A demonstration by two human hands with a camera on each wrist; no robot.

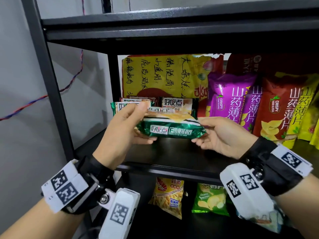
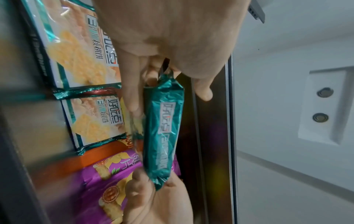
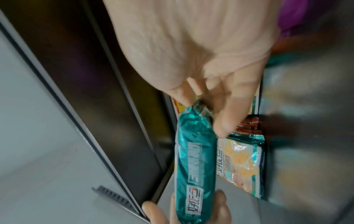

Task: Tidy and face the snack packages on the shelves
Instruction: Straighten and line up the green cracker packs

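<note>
Black shelf [image 1: 172, 168], mid tier: green biscuit pack [image 1: 170, 130], glossy foil, white label w/ Chinese text, held lengthwise above the board; left hand [image 1: 120, 131] & right hand [image 1: 222, 135] pinch its ends.

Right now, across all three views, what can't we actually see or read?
- Head view: the left end of the green cracker pack is covered by the left hand, the right end by the right hand.
- Head view: bags on the lower shelf are partly hidden by the shelf board and the wrist rigs.
- Right wrist view: the shelved packs are motion-blurred, print unreadable.
- Left wrist view: the purple bag is blurred.
</note>
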